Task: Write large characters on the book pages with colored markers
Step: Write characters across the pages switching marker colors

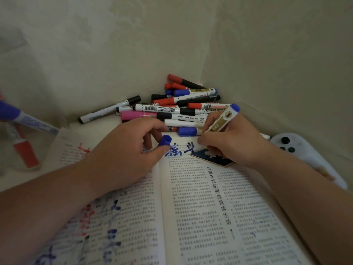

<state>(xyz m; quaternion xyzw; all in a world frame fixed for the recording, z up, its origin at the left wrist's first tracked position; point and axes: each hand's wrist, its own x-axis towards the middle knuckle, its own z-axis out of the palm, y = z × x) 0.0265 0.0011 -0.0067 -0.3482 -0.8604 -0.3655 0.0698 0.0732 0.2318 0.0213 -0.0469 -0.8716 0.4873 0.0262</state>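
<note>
Step in hand: lettering in blue along the top margin of the right page of the open book (200, 207), flat on the bench (99, 127).

Right hand (235, 142) gripping the uncapped blue marker (222, 121), fingers clamped low on the barrel, tail end pointing up and away. Tip hidden behind the fingers, apparently at the paper just right of the two blue characters (179, 150) already down.

Left hand (124, 155) resting on the left page, thumb and forefinger pinching the blue cap (164, 140).

To do well:
- Keep the left palm pressing near the gutter to stop the book shifting.
- Place the next character right of the last, same height, clear of the dark blue picture (212, 160) just below.
- Pull slow, firm strokes; bleed-through judged likely on thin paper.
- Avoid dragging the heel of the hand over wet ink.
- Recap straight after.

Spare marker pile (181, 108) near, beyond the book's top edge.
</note>
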